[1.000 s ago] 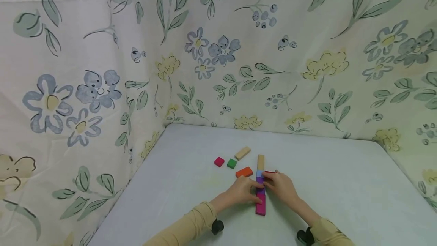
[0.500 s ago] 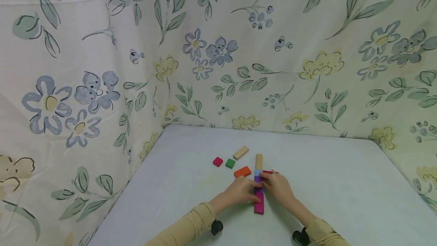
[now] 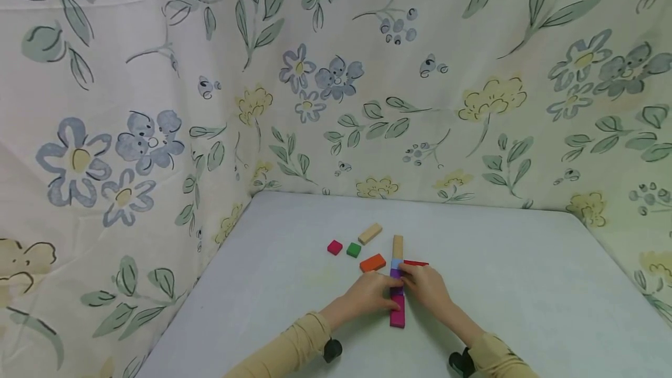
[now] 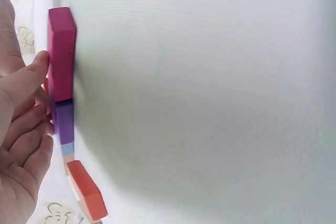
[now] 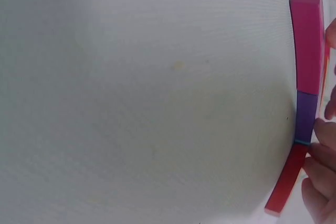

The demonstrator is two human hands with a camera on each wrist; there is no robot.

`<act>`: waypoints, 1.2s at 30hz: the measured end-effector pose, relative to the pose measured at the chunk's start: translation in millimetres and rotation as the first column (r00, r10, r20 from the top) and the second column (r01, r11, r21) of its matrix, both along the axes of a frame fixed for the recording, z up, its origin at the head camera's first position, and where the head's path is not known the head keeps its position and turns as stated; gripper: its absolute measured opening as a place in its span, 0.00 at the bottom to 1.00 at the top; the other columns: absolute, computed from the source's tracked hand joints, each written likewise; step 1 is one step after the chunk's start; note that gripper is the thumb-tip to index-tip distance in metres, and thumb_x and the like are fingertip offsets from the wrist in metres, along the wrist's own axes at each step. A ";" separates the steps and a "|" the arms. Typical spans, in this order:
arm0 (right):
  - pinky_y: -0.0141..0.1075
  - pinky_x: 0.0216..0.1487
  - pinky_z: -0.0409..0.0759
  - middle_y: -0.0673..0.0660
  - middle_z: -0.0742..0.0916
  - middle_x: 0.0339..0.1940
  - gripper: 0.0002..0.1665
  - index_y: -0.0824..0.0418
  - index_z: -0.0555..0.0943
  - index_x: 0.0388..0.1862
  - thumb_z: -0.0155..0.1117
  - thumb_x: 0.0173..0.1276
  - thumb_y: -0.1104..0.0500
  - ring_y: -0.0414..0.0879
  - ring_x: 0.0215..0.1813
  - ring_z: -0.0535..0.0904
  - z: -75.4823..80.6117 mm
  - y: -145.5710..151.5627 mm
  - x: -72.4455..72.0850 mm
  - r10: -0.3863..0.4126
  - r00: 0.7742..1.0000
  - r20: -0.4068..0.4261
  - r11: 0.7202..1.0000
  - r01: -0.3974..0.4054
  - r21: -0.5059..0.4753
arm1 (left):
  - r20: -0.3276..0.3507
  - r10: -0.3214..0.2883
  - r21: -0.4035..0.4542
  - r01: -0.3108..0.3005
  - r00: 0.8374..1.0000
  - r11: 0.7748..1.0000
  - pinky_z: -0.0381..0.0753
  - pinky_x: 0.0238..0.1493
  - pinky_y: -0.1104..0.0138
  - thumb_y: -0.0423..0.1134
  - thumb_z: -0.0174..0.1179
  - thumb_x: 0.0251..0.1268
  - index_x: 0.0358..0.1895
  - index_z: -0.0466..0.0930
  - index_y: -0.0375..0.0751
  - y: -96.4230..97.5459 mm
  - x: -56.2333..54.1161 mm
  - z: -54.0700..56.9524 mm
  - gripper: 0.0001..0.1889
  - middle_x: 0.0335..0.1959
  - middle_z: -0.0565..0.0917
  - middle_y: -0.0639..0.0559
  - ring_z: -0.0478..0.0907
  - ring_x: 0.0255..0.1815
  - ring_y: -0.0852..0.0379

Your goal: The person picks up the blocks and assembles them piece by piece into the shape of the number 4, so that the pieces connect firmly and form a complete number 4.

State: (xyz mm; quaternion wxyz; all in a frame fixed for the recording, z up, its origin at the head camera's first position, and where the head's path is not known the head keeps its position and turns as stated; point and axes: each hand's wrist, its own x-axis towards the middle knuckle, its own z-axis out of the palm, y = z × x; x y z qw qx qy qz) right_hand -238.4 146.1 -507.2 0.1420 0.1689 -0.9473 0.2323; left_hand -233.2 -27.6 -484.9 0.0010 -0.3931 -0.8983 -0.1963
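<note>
Wooden blocks form a straight row on the white table: a natural wood block (image 3: 398, 246) at the far end, then a light blue block (image 3: 396, 263), a purple block (image 4: 64, 123) and a magenta block (image 3: 397, 314) nearest me. My left hand (image 3: 364, 296) touches the row from the left, its thumb at the magenta block and fingertips at the purple part. From the right, my right hand (image 3: 429, 289) rests its fingertips on the purple and light blue part. A red block (image 5: 286, 178) sticks out sideways from the row, partly behind my right fingers.
Left of the row lie an orange block (image 3: 373, 262), a green block (image 3: 354, 250), a small red block (image 3: 334, 247) and another natural wood block (image 3: 370, 233). A floral cloth (image 3: 336, 133) hangs behind the white table (image 3: 499, 249).
The head view has shifted slightly. Both hands keep nearly the same place at the row, and the blocks lie as before.
</note>
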 end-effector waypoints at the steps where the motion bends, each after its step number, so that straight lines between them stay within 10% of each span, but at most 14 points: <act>1: 0.42 0.37 0.83 0.58 0.90 0.36 0.14 0.64 0.86 0.42 0.71 0.54 0.66 0.50 0.36 0.86 0.3 0.2 0.1 0.000 1.000 0.002 1.000 0.000 -0.002 | 0.000 -0.002 0.002 0.002 1.000 1.000 0.73 0.40 0.83 0.46 0.70 0.52 0.54 0.82 0.44 -0.3 -0.6 1.8 0.24 0.48 0.86 0.56 0.80 0.40 0.69; 6: 0.41 0.34 0.82 0.57 0.90 0.33 0.13 0.63 0.86 0.40 0.71 0.54 0.65 0.48 0.34 0.86 2.1 0.7 0.5 0.011 0.999 -0.034 1.000 -0.011 0.002 | 0.045 0.077 0.069 -0.080 0.996 0.994 0.66 0.28 0.80 0.45 0.68 0.55 0.55 0.81 0.43 -8.8 -13.3 14.5 0.23 0.37 0.88 0.53 0.72 0.27 0.65; 14: 0.42 0.39 0.83 0.56 0.89 0.36 0.13 0.63 0.86 0.41 0.71 0.55 0.65 0.48 0.37 0.86 -0.5 0.9 -2.0 0.001 1.000 0.027 1.000 -0.002 0.025 | 0.192 0.244 0.194 -0.280 0.951 0.940 0.79 0.51 0.63 0.43 0.68 0.55 0.55 0.81 0.41 -31.1 -33.4 21.5 0.23 0.51 0.85 0.48 0.79 0.53 0.52; 23: 0.41 0.38 0.83 0.56 0.90 0.35 0.13 0.63 0.86 0.41 0.72 0.54 0.65 0.48 0.37 0.86 -1.1 0.7 -2.7 0.009 1.000 0.001 1.000 -0.009 0.023 | 0.257 0.308 0.243 -0.369 0.916 0.897 0.67 0.32 0.68 0.42 0.69 0.54 0.56 0.81 0.42 -39.2 -40.4 29.1 0.23 0.54 0.82 0.44 0.73 0.38 0.51; 30: 0.40 0.36 0.83 0.56 0.90 0.34 0.13 0.63 0.86 0.40 0.72 0.54 0.66 0.47 0.36 0.86 -0.9 1.0 -2.7 0.012 1.000 -0.012 1.000 -0.012 0.007 | 0.282 0.298 0.295 -0.379 0.912 0.877 0.77 0.55 0.55 0.42 0.69 0.55 0.56 0.80 0.41 -43.6 -42.8 28.4 0.23 0.56 0.82 0.47 0.78 0.57 0.48; 36: 0.42 0.38 0.83 0.57 0.90 0.35 0.13 0.63 0.86 0.41 0.72 0.54 0.65 0.49 0.37 0.86 -1.5 1.2 -1.0 0.008 1.000 -0.001 1.000 -0.008 0.009 | 0.276 0.297 0.304 -0.377 0.914 0.875 0.79 0.53 0.57 0.40 0.69 0.54 0.54 0.81 0.39 -46.3 -43.0 15.4 0.22 0.53 0.83 0.46 0.80 0.54 0.47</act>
